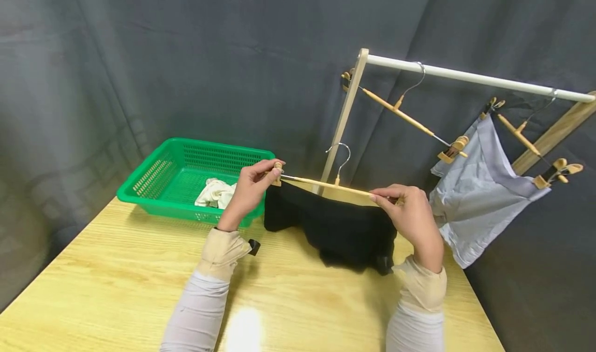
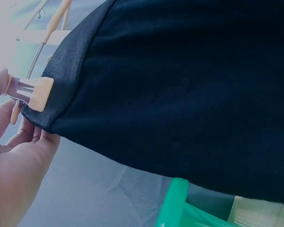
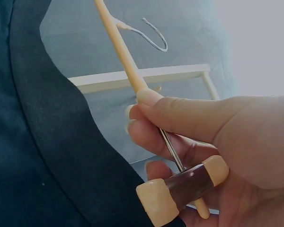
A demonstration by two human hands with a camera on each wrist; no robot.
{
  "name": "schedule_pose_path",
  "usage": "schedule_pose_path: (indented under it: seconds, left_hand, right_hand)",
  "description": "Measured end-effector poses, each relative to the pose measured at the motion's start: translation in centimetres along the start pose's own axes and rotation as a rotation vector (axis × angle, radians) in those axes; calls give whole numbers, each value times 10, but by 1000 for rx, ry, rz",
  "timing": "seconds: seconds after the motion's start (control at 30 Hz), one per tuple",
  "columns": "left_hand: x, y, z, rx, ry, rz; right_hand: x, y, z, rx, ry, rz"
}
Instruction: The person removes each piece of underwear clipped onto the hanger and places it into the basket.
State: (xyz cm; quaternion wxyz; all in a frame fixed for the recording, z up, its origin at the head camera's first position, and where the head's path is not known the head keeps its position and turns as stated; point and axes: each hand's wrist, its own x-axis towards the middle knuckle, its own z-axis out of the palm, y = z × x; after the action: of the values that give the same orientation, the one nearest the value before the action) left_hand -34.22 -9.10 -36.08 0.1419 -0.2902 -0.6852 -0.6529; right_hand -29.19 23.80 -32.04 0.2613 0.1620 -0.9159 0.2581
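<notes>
Both hands hold up a clip hanger (image 1: 344, 188), a wooden bar with a metal hook, above the table. A black cloth garment (image 1: 340, 228) hangs below the bar. My left hand (image 1: 251, 186) pinches the left-end clip (image 2: 41, 94), whose jaws grip the garment's waistband. Thumb and fingers of my right hand (image 1: 413, 220) pinch the bar near its right end. In the right wrist view, the right-end clip (image 3: 158, 208) lies under that palm, right at the garment's edge; I cannot tell whether it grips the cloth.
At the right stands a rack with a white rod (image 1: 470, 77). From it hang a bare clip hanger (image 1: 400, 114) and grey shorts (image 1: 479, 186) on another hanger. A green basket (image 1: 153, 204) with white cloth (image 1: 215, 194) inside sits on the table's (image 1: 298, 305) back left.
</notes>
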Motion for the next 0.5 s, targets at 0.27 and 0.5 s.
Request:
schedule_pose_path:
  seconds: [0.27, 0.5]
  left_hand:
    - [0, 3, -2, -23, 47, 9]
    - [1, 4, -4, -20, 53, 21]
  right_hand:
    - [2, -3, 5, 1, 8, -17]
    - [2, -6, 7, 10, 21, -31]
